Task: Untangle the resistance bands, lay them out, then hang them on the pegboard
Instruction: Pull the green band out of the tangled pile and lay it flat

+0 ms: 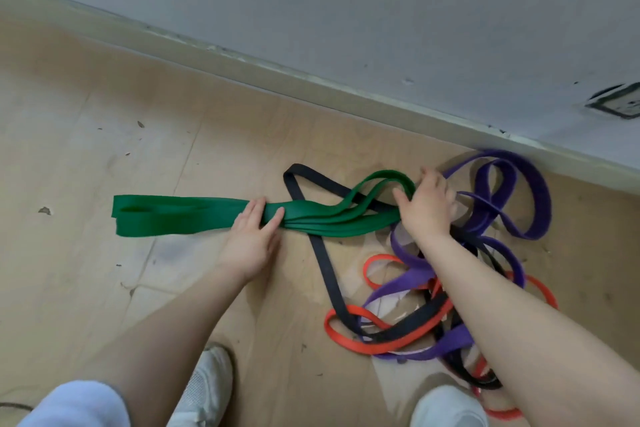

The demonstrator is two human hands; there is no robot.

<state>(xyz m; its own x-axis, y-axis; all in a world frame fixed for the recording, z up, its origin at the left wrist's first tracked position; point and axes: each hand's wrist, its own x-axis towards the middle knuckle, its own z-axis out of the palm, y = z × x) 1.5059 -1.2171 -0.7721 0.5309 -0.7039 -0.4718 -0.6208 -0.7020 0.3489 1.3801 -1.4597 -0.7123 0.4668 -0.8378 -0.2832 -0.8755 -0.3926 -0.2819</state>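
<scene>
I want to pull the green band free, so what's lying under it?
A black band passes under the green band, showing above and below it beside the left hand. At the green band's right end, the right hand hides whatever lies beneath.

Left hand [254, 234] flat, fingers straight and pressing down, right hand [427, 204] curled, both forearms extended

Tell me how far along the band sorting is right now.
Early. The green band is mostly pulled out flat on the floor, but its right end still crosses the black band. In hand: the left hand presses the green band flat while the right hand grips its looped end. Left: the purple band, orange band and black band remain tangled; no pegboard is in view.
</scene>
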